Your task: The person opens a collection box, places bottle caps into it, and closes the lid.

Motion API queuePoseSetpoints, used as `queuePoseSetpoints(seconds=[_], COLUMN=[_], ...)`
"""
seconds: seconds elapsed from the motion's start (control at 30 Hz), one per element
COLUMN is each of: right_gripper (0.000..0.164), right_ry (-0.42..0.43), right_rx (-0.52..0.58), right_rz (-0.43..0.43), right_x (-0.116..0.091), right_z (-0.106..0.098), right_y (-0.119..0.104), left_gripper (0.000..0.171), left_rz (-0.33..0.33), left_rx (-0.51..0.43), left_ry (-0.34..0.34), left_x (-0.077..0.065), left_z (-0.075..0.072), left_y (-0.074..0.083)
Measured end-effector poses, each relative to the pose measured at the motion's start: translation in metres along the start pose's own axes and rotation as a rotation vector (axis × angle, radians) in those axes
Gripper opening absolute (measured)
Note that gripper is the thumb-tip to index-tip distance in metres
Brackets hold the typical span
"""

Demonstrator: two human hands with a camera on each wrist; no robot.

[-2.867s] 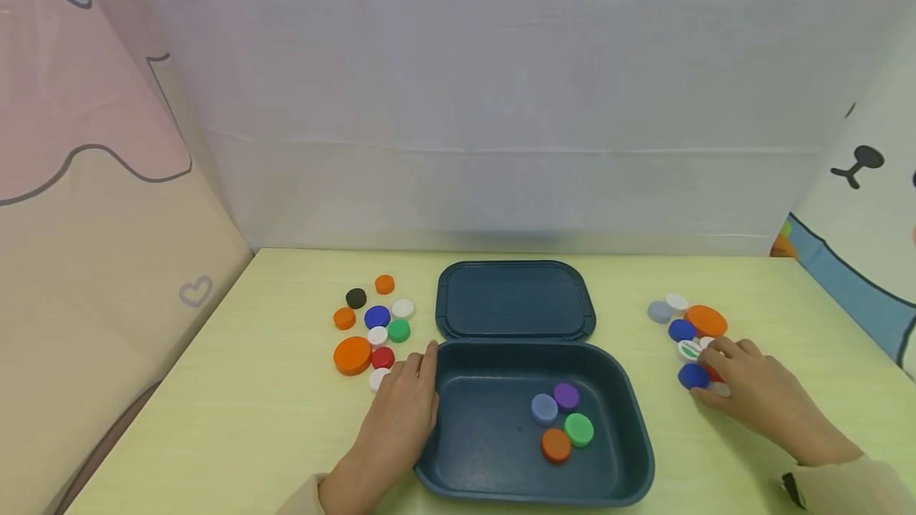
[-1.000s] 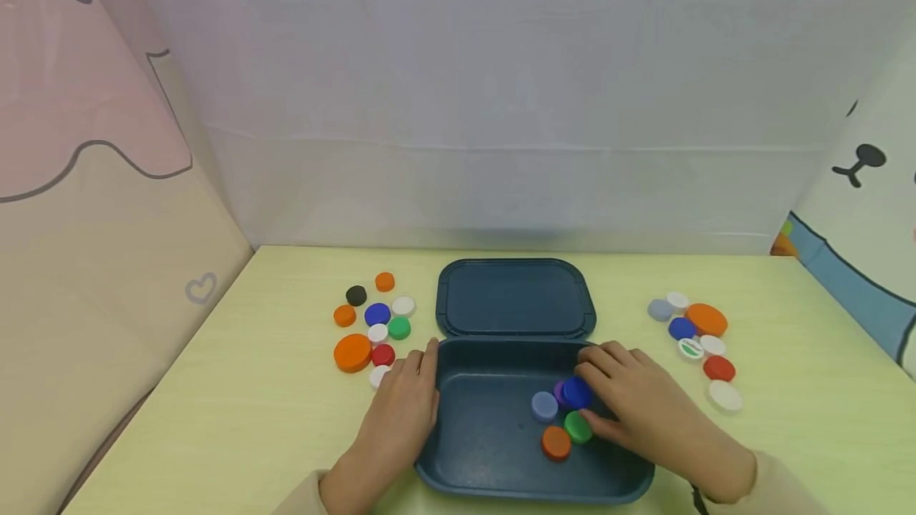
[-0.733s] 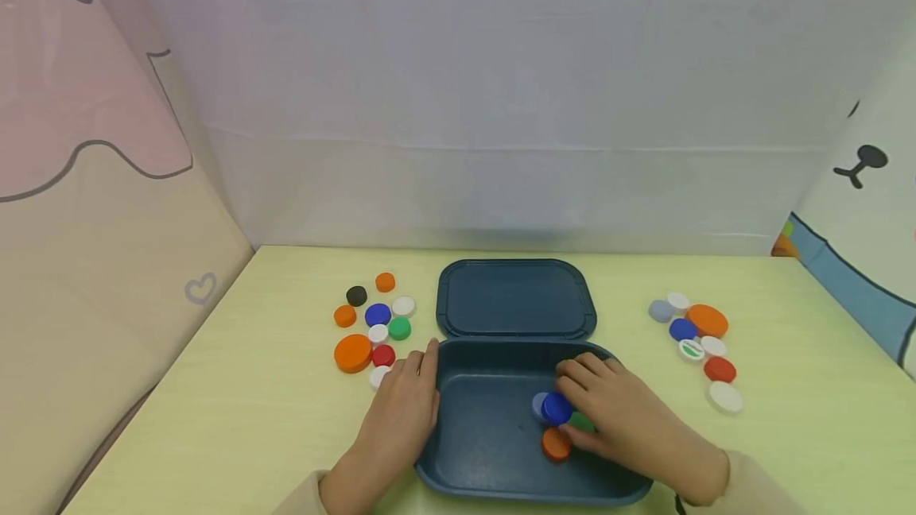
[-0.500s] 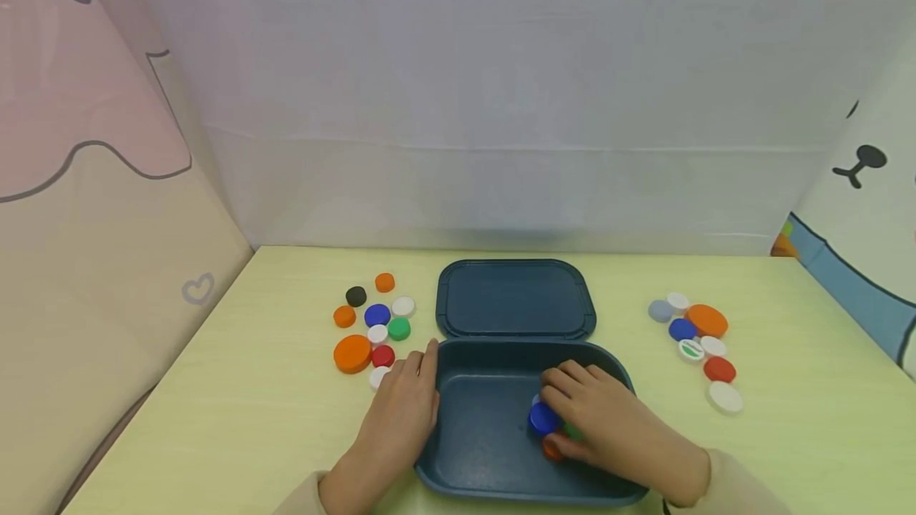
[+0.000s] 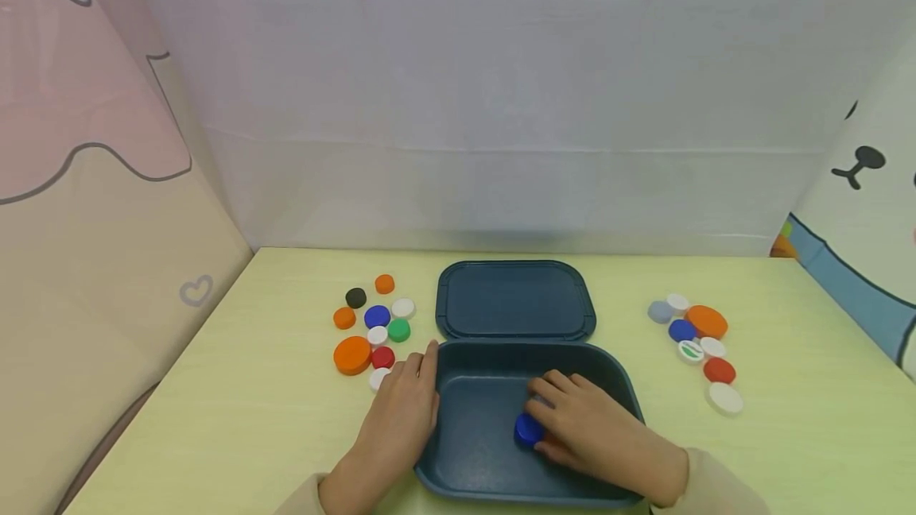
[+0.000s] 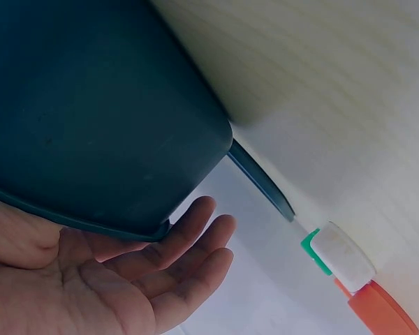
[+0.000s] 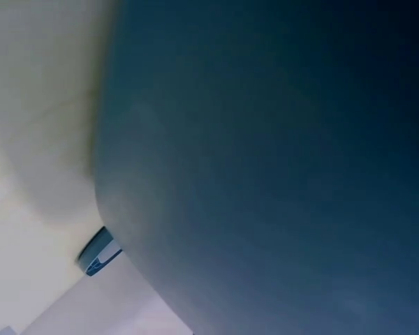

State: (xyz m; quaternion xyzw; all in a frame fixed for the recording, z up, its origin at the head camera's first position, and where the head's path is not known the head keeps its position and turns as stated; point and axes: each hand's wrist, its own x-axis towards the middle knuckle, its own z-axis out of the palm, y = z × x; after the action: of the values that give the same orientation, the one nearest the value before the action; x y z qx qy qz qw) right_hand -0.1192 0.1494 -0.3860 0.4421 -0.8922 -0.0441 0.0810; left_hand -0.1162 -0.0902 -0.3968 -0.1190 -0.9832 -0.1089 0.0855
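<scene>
Blue cap [image 5: 528, 430] is inside the box [image 5: 468, 471], pinched between the right hand [image 5: 597, 427]'s thumb and fingers, just left of its palm. Can't tell if it touches the box floor. Pale-blue cap [image 5: 545, 401] peeks out under that hand's fingers; orange-red cap [image 5: 550, 438] shows by the thumb, mostly hidden.

Left hand [image 5: 397, 408] is unclenched, fingers relaxed, resting against the box's outer left side.

Lid [image 5: 515, 300] lies flat on the surface [image 5: 215, 435], ahead of both hands, just past the box's far rim.

Ahead and left of the left hand: big orange cap [image 5: 353, 355], red cap [image 5: 382, 357] right beside it, green cap [image 5: 398, 330], black cap [image 5: 355, 298] farther out. White cap [image 5: 378, 378] is partly behind that hand; contact unclear.

Second cluster sits right of the right hand: wide orange cap [image 5: 706, 322] farther ahead, cream cap [image 5: 726, 399] nearest.

Right wrist view: box wall blocks the hand.
</scene>
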Motion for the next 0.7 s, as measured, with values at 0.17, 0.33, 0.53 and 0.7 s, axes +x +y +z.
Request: queuePoseSetpoints(seconds=[0.17, 0.33, 0.53, 0.7], right_gripper=[0.028, 0.027, 0.024, 0.027], right_ry=[-0.019, -0.027, -0.005, 0.052], right_rx=[-0.007, -0.02, -0.01, -0.025], right_rz=[0.001, 0.004, 0.028, 0.065], right_x=[0.0, 0.0, -0.002, -0.006], right_z=[0.0, -0.001, -0.007, -0.014], right_y=[-0.001, -0.001, 0.002, 0.009], left_gripper=[0.057, 0.058, 0.057, 0.058], left_rz=[-0.01, -0.008, 0.001, -0.007], left_rx=[-0.008, -0.01, -0.007, -0.011], left_ry=[-0.021, -0.025, -0.007, -0.019], left_x=[0.0, 0.0, -0.001, 0.0], left_z=[-0.001, -0.001, -0.001, -0.001], left_y=[0.001, 0.001, 0.0, 0.0])
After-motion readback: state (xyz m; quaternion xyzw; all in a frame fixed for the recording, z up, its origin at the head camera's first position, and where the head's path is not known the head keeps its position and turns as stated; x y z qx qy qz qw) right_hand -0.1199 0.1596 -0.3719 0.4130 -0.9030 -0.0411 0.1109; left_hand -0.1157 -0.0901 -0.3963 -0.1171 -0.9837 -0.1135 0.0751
